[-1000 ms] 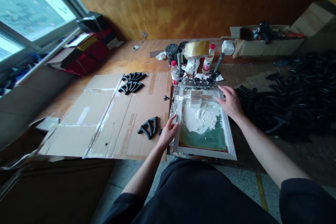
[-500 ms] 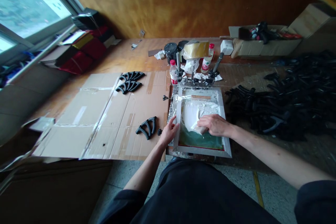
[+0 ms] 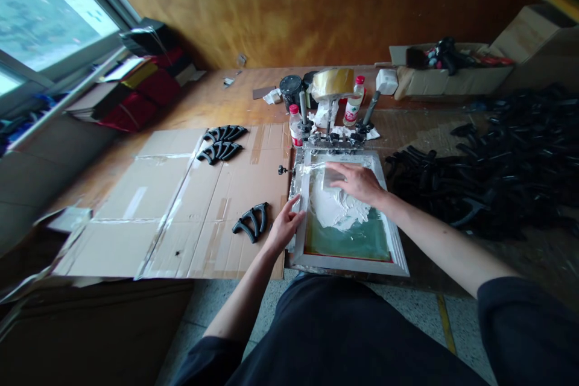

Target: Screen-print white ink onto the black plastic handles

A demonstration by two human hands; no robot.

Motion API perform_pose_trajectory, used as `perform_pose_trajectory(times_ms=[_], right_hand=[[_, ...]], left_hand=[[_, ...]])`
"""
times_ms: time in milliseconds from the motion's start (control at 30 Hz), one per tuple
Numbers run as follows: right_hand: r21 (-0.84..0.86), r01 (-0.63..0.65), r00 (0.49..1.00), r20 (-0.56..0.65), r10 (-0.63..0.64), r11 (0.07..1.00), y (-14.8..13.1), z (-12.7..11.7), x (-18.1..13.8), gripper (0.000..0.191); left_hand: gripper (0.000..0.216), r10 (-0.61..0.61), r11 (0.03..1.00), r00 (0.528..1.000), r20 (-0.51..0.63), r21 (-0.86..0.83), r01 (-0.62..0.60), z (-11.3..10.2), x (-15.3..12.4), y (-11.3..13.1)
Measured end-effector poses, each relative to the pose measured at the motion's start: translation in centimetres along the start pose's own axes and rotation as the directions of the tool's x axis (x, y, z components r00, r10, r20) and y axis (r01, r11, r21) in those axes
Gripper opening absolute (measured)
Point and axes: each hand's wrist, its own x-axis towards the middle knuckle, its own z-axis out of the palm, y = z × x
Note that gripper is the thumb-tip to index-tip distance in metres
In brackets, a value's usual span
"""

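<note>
A silver-edged screen-printing frame (image 3: 398,256) with green mesh (image 3: 344,244) lies before me, its far end at a metal clamp. Thick white paste (image 3: 337,211) covers the middle of the mesh. My right hand (image 3: 359,184) is over the far part of the screen, its fingers closed on a flat greyish scraper (image 3: 332,178), partly hidden by the hand. At the frame's left edge rests my left hand (image 3: 286,223), fingers spread, holding nothing. Near it, a few black curved handle-like parts (image 3: 251,223) lie on the cardboard (image 3: 181,235).
More black parts (image 3: 221,142) sit farther back on the cardboard. A big heap of them (image 3: 497,163) fills the right side. Behind the clamp stand red-capped bottles (image 3: 353,102), a dark tub (image 3: 290,89) and a yellowish tape roll (image 3: 333,82). An open carton (image 3: 456,81) is at back right.
My right hand has moved from the near edge of the paste to the far end of the screen. The frame's near end looks slightly raised. My left hand stays beside it.
</note>
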Motion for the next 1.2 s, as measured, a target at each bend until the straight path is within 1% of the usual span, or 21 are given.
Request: perform_pose_trajectory(times_ms=[67, 133, 233, 300, 367, 433, 467, 533, 600, 633, 667, 700, 733, 800, 867, 933, 967, 1033, 1100, 1133, 1200], right_hand=[[0.004, -0.089, 0.994, -0.065, 0.089, 0.996, 1.8, -1.7, 2.3, 0.060], [0.093, -0.238, 0.959, -0.133, 0.249, 0.967, 4.7, -3.7, 3.0, 0.051], [0.231, -0.469, 0.832, -0.207, 0.514, 0.852, 9.4, -5.7, 1.2, 0.033], [0.235, -0.549, 0.780, -0.202, 0.593, 0.802, 11.0, -5.1, -1.0, 0.029], [0.228, -0.558, 0.794, -0.131, 0.594, 0.797, 10.6, -2.7, -3.3, 0.022], [0.193, -0.479, 0.871, -0.015, 0.490, 0.856, 8.6, 0.7, -5.2, 0.018], [0.128, -0.376, 0.927, 0.055, 0.372, 0.918, 7.2, 2.4, -5.9, 0.019], [-0.033, -0.235, 0.961, 0.141, 0.237, 0.972, 4.3, 5.1, -6.9, 0.018], [-0.163, -0.248, 0.945, 0.176, 0.275, 0.955, 1.4, 6.6, -7.4, 0.013], [-0.191, -0.290, 0.930, 0.173, 0.323, 0.938, 0.0, 6.9, -7.5, 0.011], [-0.192, -0.314, 0.924, 0.164, 0.346, 0.930, -1.3, 7.0, -7.7, 0.012], [-0.166, -0.297, 0.933, 0.159, 0.323, 0.940, -2.5, 7.0, -7.8, 0.013], [-0.120, -0.236, 0.954, 0.160, 0.253, 0.964, -3.4, 6.9, -7.8, 0.013], [-0.003, -0.042, 0.984, 0.176, 0.042, 0.999, -4.0, 6.4, -7.9, 0.012], [0.038, 0.055, 0.982, 0.179, -0.061, 0.998, -2.1, 5.1, -7.9, 0.016], [-0.088, -0.042, 0.985, 0.162, 0.056, 0.995, 2.2, 3.2, -8.5, 0.031], [-0.211, -0.139, 0.974, 0.149, 0.173, 0.968, 4.9, 2.2, -9.2, 0.034], [-0.425, -0.279, 0.912, 0.164, 0.376, 0.861, 10.1, 0.5, -11.1, 0.030], [-0.543, -0.339, 0.855, 0.163, 0.493, 0.768, 14.1, -0.3, -13.4, 0.031], [-0.573, -0.346, 0.845, 0.153, 0.512, 0.743, 15.4, -0.4, -14.4, 0.033], [-0.585, -0.346, 0.864, 0.107, 0.493, 0.733, 16.5, 0.0, -15.8, 0.038]], left_hand=[[0.068, 0.023, 0.995, 1.000, -0.003, -0.096, -0.023, -0.5, -0.6, 2.3], [0.061, 0.041, 0.978, 0.999, -0.014, -0.205, -0.043, -0.8, -0.9, 5.1], [0.058, 0.155, 0.919, 0.984, -0.084, -0.353, -0.175, -0.7, -0.3, 9.5], [0.054, 0.273, 0.863, 0.951, -0.144, -0.400, -0.309, -0.5, 0.8, 12.0], [0.052, 0.335, 0.828, 0.928, -0.160, -0.421, -0.371, -0.2, 1.9, 13.7], [0.053, 0.326, 0.814, 0.925, -0.194, -0.440, -0.379, 0.3, 2.6, 14.0], [0.054, 0.304, 0.808, 0.925, -0.229, -0.452, -0.377, 0.8, 2.6, 13.5], [0.055, 0.201, 0.833, 0.955, -0.218, -0.475, -0.283, 2.3, 2.0, 11.3], [0.058, 0.000, 0.889, 1.000, 0.009, -0.459, 0.004, 4.3, 0.5, 8.0], [0.060, -0.121, 0.893, 0.977, 0.177, -0.411, 0.185, 5.4, -0.3, 6.3], [0.061, -0.208, 0.872, 0.933, 0.293, -0.376, 0.312, 6.4, -1.1, 4.6], [0.060, -0.244, 0.842, 0.909, 0.339, -0.391, 0.372, 7.2, -1.8, 3.1], [0.059, -0.266, 0.811, 0.901, 0.342, -0.426, 0.401, 7.7, -2.3, 1.8], [0.055, -0.283, 0.771, 0.927, 0.245, -0.517, 0.372, 7.3, -2.9, 0.0], [0.051, -0.313, 0.793, 0.945, 0.092, -0.522, 0.313, 4.7, -2.8, -1.4], [0.048, -0.342, 0.855, 0.933, -0.112, -0.449, 0.260, 0.6, -2.4, -3.0], [0.047, -0.368, 0.881, 0.898, -0.240, -0.400, 0.254, -1.7, -2.3, -3.9], [0.044, -0.436, 0.896, 0.786, -0.438, -0.297, 0.331, -5.9, -2.2, -6.1], [0.044, -0.472, 0.874, 0.702, -0.533, -0.175, 0.454, -8.8, -2.3, -8.4], [0.046, -0.482, 0.853, 0.682, -0.550, -0.117, 0.509, -9.8, -2.3, -9.4], [0.054, -0.500, 0.802, 0.689, -0.525, 0.019, 0.597, -11.2, -2.1, -11.0]])
